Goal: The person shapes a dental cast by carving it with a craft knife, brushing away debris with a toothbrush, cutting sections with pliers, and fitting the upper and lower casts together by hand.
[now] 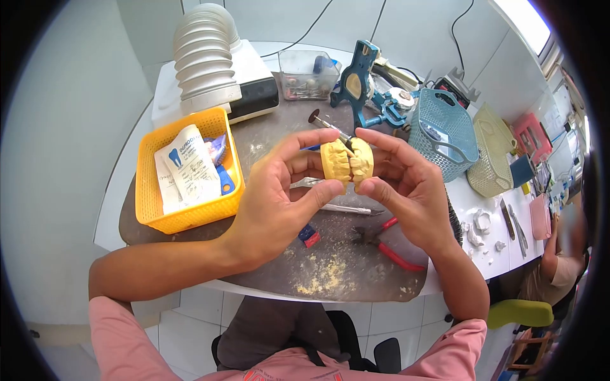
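Note:
Above the brown work mat, my left hand grips a yellow plaster dental cast between thumb and fingers. My right hand pinches a second yellow dental cast the same way. The two casts stand side by side, toothed sides facing and close together; some contact seems to show near the lower edge. Behind them lies a rotary handpiece with a dark disc. Below, a slim metal tool, red-handled pliers and a small blue-and-red item rest on the mat.
Yellow plaster dust covers the mat's front. A yellow basket with papers stands left, a white hose unit behind it. Blue articulator, clear box and blue basket line the back. Another person sits far right.

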The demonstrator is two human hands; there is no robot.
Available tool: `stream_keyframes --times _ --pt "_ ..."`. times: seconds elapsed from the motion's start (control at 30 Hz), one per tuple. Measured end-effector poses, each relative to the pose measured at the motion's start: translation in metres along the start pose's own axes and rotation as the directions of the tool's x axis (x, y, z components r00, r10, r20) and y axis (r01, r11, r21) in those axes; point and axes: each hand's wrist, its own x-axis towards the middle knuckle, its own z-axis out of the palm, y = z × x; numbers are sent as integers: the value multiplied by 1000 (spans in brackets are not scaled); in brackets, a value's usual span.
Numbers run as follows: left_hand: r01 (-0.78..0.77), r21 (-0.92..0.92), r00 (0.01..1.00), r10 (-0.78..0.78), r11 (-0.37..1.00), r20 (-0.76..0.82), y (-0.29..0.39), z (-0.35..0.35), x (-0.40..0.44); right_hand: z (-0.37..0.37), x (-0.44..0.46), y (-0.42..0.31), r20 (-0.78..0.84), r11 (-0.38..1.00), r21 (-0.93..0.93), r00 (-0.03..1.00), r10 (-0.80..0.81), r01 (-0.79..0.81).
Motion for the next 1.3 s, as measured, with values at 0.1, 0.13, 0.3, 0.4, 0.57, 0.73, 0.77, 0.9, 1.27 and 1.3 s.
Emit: stream_keyframes --times 0.1,0.13,0.3,0.4,0.57,0.73,0.77,0.9,1.27,1.3 --pt "-10 -20 1000 10 1000 21 -3 -2 0 3 1 2 9 997 -71 999 -44 44" --pt "-10 -20 1000 11 1000 21 -3 -2 -1 3 1 2 1 991 -114 998 -65 65" --pt "6 -105 999 -3 994 35 -1 -3 -2 8 1 9 7 988 -85 992 -128 128" --pt "60 -158 998 -55 986 37 3 -3 -3 8 -1 11 -4 993 -11 993 -120 120" --pt "94 -216 996 -91 972 24 5 -3 -3 7 -3 8 16 987 -87 991 -132 133" --pt "135 -229 991 -130 964 36 8 -6 -3 7 -3 8 29 988 -59 990 -138 139" --pt "139 -220 990 -133 966 41 8 -6 -3 7 -4 9 29 989 -58 990 -137 139" --pt "156 -196 988 -148 968 54 10 -7 -4 9 -4 8 -1 992 -24 992 -127 127" --pt "177 -194 984 -171 965 47 10 -7 -4 10 -6 4 6 995 -46 996 -90 91" --pt "172 -190 985 -166 967 52 10 -7 -4 10 -6 4 7 994 -43 995 -101 101"
